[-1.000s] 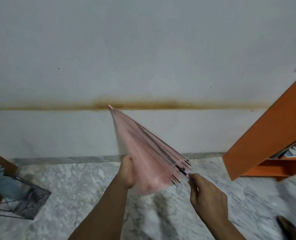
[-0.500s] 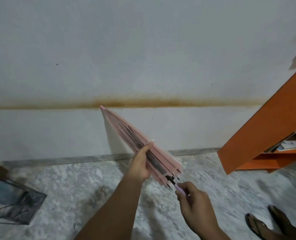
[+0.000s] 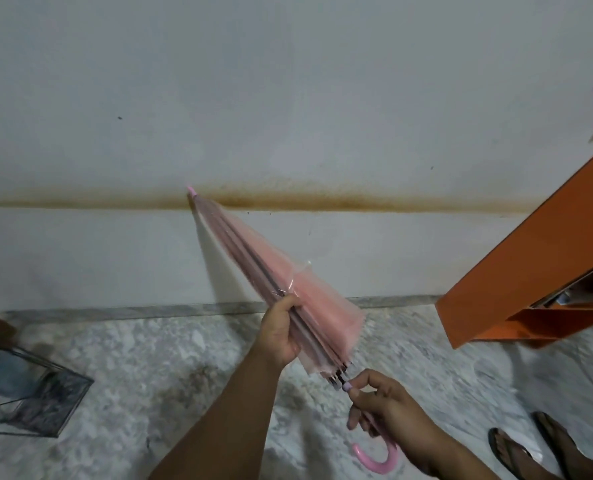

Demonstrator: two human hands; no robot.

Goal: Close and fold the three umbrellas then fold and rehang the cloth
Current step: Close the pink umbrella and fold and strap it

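**Above the marble floor: a pink umbrella is gathered for folding**

Above the marble floor (image 3: 149, 358), in front of a white wall (image 3: 288, 98) with a brown stain line, the person holds a pink umbrella (image 3: 288, 296) in the air. It is already shut and lies tilted, with its tip up against the wall side and its hooked handle (image 3: 374, 460) low, near the person.

The left hand (image 3: 279, 332) is wrapped around the lower part of the canopy, its fingers closed on the gathered pink panels. This grip seems to keep the loose fabric pressed to the ribs, so that it does not spread again. The right hand (image 3: 388, 407) is closed on the shaft just under the canopy edge, the thumb and first finger pinching near the small lilac collar. It probably serves as the fixed end, so that the left hand can turn or smooth the panels around the shaft.

A thin transparent strap seems to stick out from the canopy just above the left hand; I judge it is the tie, not yet fastened.

An orange shelf unit (image 3: 513, 271) stands at the right, a wire-frame basket (image 3: 38, 400) at the left, both well apart from the umbrella. The other umbrellas and the cloth cannot be identified here.
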